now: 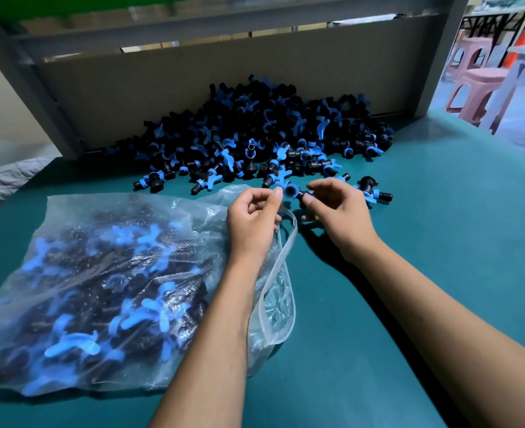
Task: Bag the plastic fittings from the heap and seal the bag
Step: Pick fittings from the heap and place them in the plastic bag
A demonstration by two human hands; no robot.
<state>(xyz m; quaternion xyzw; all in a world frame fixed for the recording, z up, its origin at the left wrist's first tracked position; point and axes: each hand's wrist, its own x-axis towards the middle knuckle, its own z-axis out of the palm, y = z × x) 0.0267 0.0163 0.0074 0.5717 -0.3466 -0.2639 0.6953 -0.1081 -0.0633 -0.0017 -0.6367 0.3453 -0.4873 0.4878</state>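
Bag (100,288) lies near us on the bench (440,242), well filled, mouth slack and unsealed. Our left hand (252,217) pinches its rim; our right hand (338,211) pinches one fitting (293,192) just above the mouth. Risks: rim slips and the mouth folds shut, fitting drops short, a bulging load fouls the seal. Heap (255,134) beyond.

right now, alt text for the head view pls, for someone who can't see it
Two bare hands meet over a green table: the right hand pinches a black-and-blue fitting, the left hand holds the open mouth of a clear bag full of fittings. A heap lies behind.
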